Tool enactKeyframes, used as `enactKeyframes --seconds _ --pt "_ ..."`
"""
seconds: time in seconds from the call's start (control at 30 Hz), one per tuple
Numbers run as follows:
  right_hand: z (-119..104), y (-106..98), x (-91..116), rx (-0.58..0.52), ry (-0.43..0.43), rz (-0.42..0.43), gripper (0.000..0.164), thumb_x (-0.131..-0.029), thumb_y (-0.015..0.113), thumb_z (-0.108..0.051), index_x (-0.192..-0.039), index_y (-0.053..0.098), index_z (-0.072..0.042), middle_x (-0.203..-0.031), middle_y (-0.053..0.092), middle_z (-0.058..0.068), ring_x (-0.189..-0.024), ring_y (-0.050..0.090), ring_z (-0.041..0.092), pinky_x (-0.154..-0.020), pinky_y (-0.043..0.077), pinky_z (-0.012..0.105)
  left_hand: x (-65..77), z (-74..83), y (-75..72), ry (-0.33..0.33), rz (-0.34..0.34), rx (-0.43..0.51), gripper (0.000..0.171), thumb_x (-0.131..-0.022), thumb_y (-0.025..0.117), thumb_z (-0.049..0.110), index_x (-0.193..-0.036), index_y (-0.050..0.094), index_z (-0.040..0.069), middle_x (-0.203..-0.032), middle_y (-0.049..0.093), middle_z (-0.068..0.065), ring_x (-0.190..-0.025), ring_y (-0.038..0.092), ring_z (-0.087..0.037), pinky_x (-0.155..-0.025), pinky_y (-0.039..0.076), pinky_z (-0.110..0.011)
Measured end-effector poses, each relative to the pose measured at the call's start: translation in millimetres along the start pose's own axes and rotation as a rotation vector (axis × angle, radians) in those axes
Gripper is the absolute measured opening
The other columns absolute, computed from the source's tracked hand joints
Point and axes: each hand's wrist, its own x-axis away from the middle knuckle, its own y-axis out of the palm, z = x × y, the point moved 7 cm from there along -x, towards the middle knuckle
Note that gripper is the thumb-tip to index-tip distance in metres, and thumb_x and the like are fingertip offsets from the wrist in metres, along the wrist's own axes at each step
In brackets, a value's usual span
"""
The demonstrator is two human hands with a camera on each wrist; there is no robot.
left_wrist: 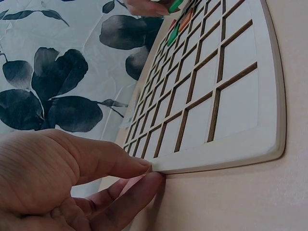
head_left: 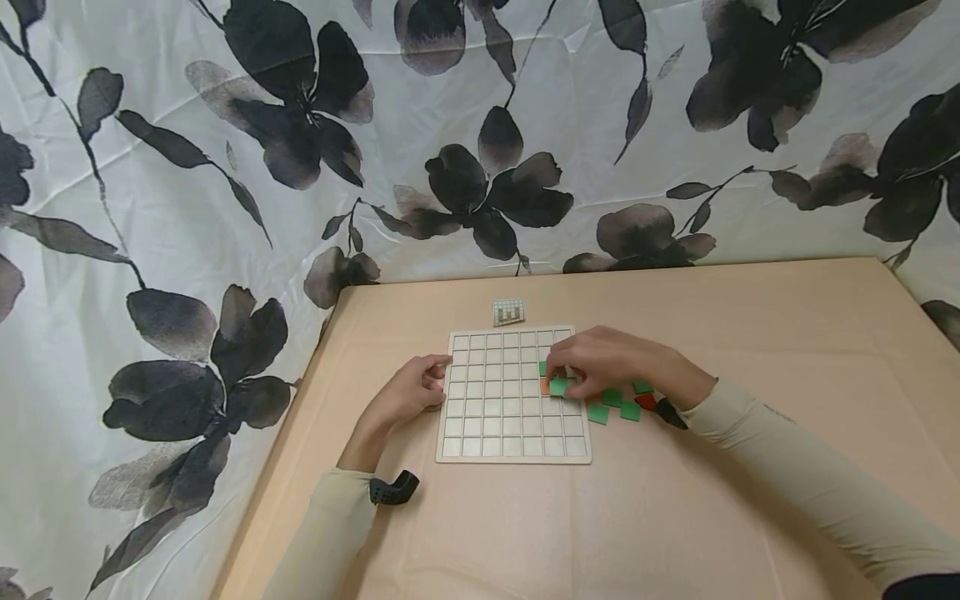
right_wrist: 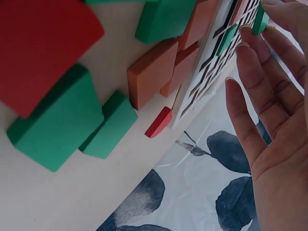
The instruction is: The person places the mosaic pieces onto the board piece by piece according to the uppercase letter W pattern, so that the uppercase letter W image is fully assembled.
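Observation:
A pale grid board (head_left: pixel 491 421) with rows of square cells lies on the table. My left hand (head_left: pixel 407 388) is at its left edge; in the left wrist view the thumb (left_wrist: pixel 130 163) and a finger pinch the board's rim (left_wrist: pixel 211 166). Over the board's right side my right hand (head_left: pixel 600 358) pinches a green square tile (head_left: pixel 558 387), seen edge-on between thumb and finger in the right wrist view. A second green tile (head_left: pixel 542 368) and an orange tile (head_left: pixel 545 387) sit on the board, partly hidden by that hand.
Several loose green tiles (head_left: pixel 597 414), red tiles (head_left: pixel 646 402) and orange tiles (right_wrist: pixel 154 72) lie right of the board, partly under the right forearm. A small card with a grid pattern (head_left: pixel 508 312) lies beyond the board. A flowered cloth (head_left: pixel 420 108) hangs behind the table.

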Motion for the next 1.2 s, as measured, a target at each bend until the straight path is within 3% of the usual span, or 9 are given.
enactKeyframes --seconds 0.4,0.9,1.2 --pt "-9 8 -4 0.017 -0.036 -0.009 0.020 -0.086 0.074 -0.024 -0.106 0.072 -0.025 -0.092 0.063 -0.012 -0.075 0.051 0.002 -0.064 0.041 0.023 -3.1 -2.5 0.4 0.003 0.002 -0.013 0.068 -0.086 0.066 -0.015 -0.148 0.050 0.007 -0.117 0.048 -0.014 -0.093 0.053 -0.022 -0.069 0.055 -0.029" --pt "-14 19 -6 0.044 -0.047 -0.051 0.018 -0.087 0.073 -0.027 -0.105 0.070 -0.026 -0.095 0.058 -0.012 -0.071 0.048 0.001 -0.064 0.042 0.022 -1.8 -0.7 0.5 0.000 -0.002 -0.009 0.068 -0.085 0.064 -0.018 -0.147 0.050 0.005 -0.116 0.048 -0.013 -0.092 0.053 -0.022 -0.069 0.056 -0.029" --pt "-17 19 -6 0.066 -0.083 -0.031 0.018 -0.087 0.075 -0.029 -0.104 0.071 -0.024 -0.096 0.060 -0.010 -0.070 0.048 0.002 -0.063 0.042 0.022 -2.5 -0.5 0.3 0.011 -0.007 -0.006 0.069 -0.084 0.065 -0.019 -0.147 0.050 0.004 -0.114 0.048 -0.014 -0.092 0.051 -0.022 -0.068 0.056 -0.028"
